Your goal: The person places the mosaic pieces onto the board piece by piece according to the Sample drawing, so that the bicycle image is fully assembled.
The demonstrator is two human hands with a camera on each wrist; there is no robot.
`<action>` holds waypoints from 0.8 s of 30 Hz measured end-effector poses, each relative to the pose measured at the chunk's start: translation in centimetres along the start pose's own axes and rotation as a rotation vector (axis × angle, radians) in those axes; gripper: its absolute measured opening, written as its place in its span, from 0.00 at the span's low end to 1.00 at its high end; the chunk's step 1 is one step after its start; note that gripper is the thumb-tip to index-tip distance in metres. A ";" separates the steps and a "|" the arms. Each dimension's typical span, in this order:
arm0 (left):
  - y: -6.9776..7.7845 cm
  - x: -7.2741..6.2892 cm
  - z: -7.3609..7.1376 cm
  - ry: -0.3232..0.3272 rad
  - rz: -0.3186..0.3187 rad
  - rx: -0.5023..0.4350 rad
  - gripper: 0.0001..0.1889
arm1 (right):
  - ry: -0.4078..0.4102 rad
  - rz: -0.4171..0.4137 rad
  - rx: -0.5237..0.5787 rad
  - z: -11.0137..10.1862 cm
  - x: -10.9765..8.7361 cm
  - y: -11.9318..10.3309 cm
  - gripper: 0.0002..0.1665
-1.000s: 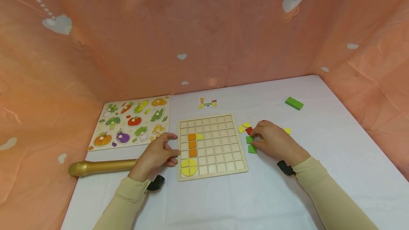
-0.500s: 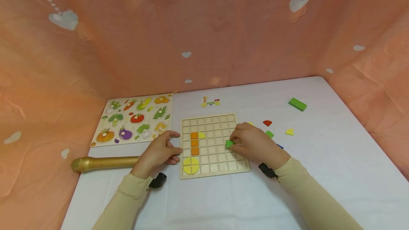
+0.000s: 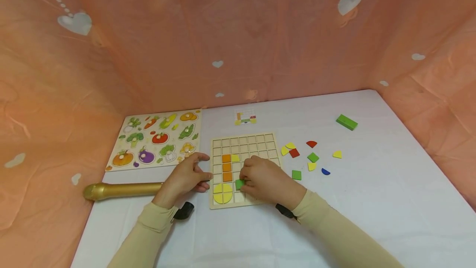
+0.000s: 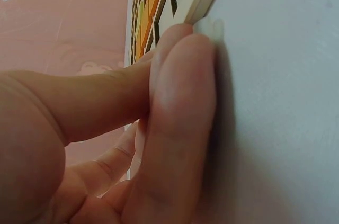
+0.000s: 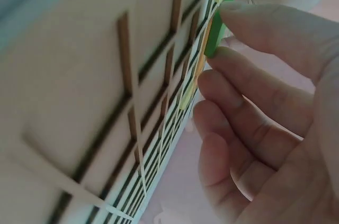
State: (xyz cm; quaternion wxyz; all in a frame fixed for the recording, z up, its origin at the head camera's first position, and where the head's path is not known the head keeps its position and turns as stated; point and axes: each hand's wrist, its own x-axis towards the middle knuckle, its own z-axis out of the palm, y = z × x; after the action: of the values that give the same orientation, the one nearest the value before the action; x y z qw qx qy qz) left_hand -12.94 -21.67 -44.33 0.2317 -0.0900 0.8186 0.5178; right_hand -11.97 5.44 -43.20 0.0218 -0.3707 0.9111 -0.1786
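Note:
My right hand (image 3: 265,181) pinches a green square tile (image 3: 239,184) between thumb and index finger, over the lower left of the wooden grid board (image 3: 249,204). In the right wrist view the green tile (image 5: 214,32) stands at a tilt above the grid. My left hand (image 3: 186,175) rests at the board's left edge, its fingertips touching or very near the rim, with nothing held. Several orange square tiles (image 3: 227,167) form a column in the board. Yellow quarter-circle tiles (image 3: 222,193) make a full circle below, and one more yellow tile (image 3: 235,158) sits beside the top orange one.
Loose tiles lie to the right, among them a green square (image 3: 296,175), a red square (image 3: 294,153) and a blue piece (image 3: 325,171). Around stand a green block (image 3: 347,122), a pattern card (image 3: 245,117), a vegetable puzzle (image 3: 154,139) and a gold microphone-shaped object (image 3: 122,190).
My right hand has taken a green tile from the loose pieces and carried it left across the board. The left hand has stayed at the board's edge. The view has shifted slightly.

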 end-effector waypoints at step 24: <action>-0.1 -0.1 0.0 -0.002 -0.010 -0.013 0.31 | -0.001 -0.031 -0.035 1.2 0.4 -0.3 0.04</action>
State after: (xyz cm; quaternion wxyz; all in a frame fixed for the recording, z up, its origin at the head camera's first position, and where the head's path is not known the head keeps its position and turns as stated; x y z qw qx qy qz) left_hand -12.86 -21.74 -44.33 0.2346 -0.0952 0.8144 0.5221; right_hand -11.86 4.61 -44.14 0.0130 -0.3852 0.9083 -0.1625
